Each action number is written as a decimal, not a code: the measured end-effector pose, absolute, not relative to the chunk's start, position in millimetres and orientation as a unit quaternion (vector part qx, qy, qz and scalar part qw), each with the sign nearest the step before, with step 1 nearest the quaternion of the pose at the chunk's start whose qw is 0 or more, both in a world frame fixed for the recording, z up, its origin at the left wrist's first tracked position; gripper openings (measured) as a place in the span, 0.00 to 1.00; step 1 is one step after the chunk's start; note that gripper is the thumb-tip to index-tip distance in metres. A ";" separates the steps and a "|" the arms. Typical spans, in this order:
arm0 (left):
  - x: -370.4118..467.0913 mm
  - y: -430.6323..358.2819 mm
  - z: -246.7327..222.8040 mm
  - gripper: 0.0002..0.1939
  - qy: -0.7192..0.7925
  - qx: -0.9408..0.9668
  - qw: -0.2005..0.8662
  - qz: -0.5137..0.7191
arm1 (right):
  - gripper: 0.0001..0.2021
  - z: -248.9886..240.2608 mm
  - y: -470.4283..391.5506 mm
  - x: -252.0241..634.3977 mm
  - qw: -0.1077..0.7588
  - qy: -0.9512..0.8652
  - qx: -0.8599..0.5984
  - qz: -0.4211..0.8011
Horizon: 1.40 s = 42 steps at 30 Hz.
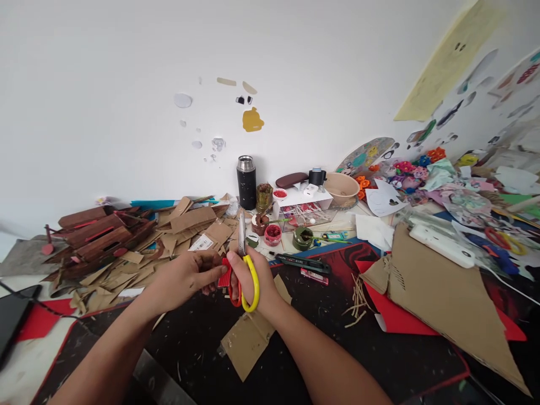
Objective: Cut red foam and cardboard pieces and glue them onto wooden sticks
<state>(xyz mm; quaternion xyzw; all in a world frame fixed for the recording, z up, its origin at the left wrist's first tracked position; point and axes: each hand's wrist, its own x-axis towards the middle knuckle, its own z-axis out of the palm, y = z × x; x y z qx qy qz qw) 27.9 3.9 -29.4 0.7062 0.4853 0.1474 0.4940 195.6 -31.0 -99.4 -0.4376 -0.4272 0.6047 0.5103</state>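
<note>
Scissors [243,264] with a yellow loop and an orange loop sit in your right hand [253,281], fingers threaded through the plastic handles and closed on them, steel blades pointing up and away from you, nearly shut. Your left hand [185,277] meets them from the left: its fingers pinch a small red ribbed piece [225,274], corrugated in texture, held right against the blades' base above the dark worktop [337,337]. Whether the blades bite into the piece, you cannot tell. Directly under your hands lies a flat brown cardboard offcut [247,337], roughly rectangular with ragged edges. To your left, a heap of tan cardboard scraps [177,236] spreads beside stacked dark brown painted pieces [97,233]. To your right, a large triangular cardboard sheet [442,304] overlaps red paper [396,320]; thin pale sticks [356,304] lie scattered near it. Behind the scissors stand a black cylindrical flask [246,183] with a metal cap, small round paint pots [273,234], a green pot [302,238] and a beige bowl [341,188]. A black utility knife [301,262] lies just past your right hand. Worktop surface is flecked with fine pale trimmings.
</note>
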 end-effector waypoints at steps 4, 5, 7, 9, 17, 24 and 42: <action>26.9 4.3 -29.4 0.23 0.482 0.707 0.498 0.141 | 0.22 -101.4 -32.0 194.6 0.494 -0.453 -0.441 0.597; 26.4 4.6 -29.6 0.23 0.481 0.707 0.499 0.140 | 0.22 -101.9 -31.8 194.5 0.491 -0.457 -0.444 0.594; 25.8 5.1 -30.3 0.23 0.481 0.709 0.497 0.137 | 0.21 -103.3 -30.8 194.5 0.487 -0.462 -0.451 0.588; 25.7 5.5 -31.5 0.24 0.482 0.710 0.496 0.134 | 0.20 -105.4 -29.6 194.8 0.485 -0.469 -0.458 0.579; 31.1 5.4 -27.8 0.27 0.472 0.701 0.512 0.154 | 0.18 -109.9 -25.4 198.3 0.491 -0.479 -0.476 0.550; 26.2 -0.9 -26.1 0.23 0.455 0.727 0.507 0.081 | 0.19 -107.5 -26.4 198.5 0.502 -0.486 -0.468 0.541; -13.4 1.6 -15.2 0.26 0.525 0.726 0.379 0.229 | 0.23 -105.3 -35.2 191.6 0.463 -0.499 -0.441 0.584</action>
